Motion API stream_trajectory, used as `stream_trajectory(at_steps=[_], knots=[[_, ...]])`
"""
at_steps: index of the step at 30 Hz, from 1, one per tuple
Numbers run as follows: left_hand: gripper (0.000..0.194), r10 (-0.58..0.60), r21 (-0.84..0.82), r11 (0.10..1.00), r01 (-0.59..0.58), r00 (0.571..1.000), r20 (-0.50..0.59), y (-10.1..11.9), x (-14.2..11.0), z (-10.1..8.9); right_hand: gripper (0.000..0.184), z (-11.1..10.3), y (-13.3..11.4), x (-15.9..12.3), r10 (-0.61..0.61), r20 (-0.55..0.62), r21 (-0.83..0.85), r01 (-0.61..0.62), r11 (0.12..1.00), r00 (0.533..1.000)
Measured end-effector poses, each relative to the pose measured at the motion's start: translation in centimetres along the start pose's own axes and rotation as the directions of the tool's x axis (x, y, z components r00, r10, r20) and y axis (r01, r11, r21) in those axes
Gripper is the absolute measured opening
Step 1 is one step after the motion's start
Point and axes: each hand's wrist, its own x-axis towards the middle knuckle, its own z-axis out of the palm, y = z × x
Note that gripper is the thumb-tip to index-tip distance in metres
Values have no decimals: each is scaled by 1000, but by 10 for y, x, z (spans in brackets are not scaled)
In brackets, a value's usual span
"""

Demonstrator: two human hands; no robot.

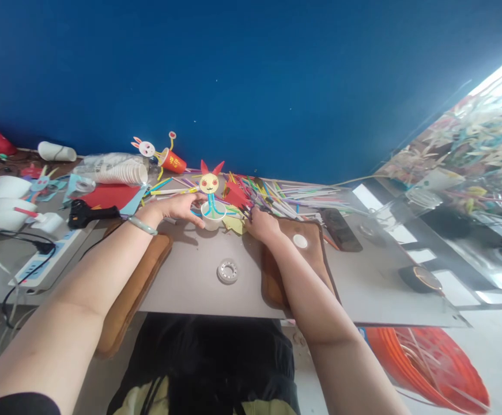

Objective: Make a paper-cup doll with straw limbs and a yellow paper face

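Note:
A white paper cup (213,223) stands upright on the table. From it rises a figure of blue pipe cleaners with a round yellow face (209,183) and red pointed ears. My left hand (181,208) is at the cup's left side, thumb and fingers spread apart; whether they touch the cup is unclear. To the right of the cup, my right hand (263,225) has its fingers curled together by a dark object, and what they hold is hidden. Between cup and right hand lie yellow paper scraps (234,225) and red paper (236,196). A roll of tape (227,271) lies in front.
Brown pads (272,276) lie under my forearms. Behind are loose pipe cleaners (311,193), a red cup figure (173,161) and stacked paper cups (123,173). A glue gun (90,213) and power strip (49,259) are left, a phone (341,229) right, an orange bucket (432,363) below.

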Motion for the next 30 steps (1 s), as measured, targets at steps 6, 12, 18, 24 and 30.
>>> stream_trajectory(at_steps=[6, 12, 18, 24, 30], knots=[[65, 24, 57, 998, -19, 996, -87, 11, 2, 11, 34, -4, 0, -6, -48, -46, -72, 44, 996, 998], [58, 56, 2, 998, -56, 994, -90, 26, 1, 13, 27, -7, -1, -7, -143, -216, 145, 176, 974, 966], [57, 97, -55, 994, -97, 995, -12, 40, 0, 12, 21, 5, -9, -1, -184, -411, 579, 411, 704, 893], [53, 182, -36, 983, -181, 982, 50, 38, 4, 21, 40, 12, -15, 2, -210, -307, 748, 372, 549, 928], [43, 205, -82, 977, -199, 976, 73, 35, 10, 36, 30, 15, -19, 4, -236, -290, 835, 365, 412, 928]])
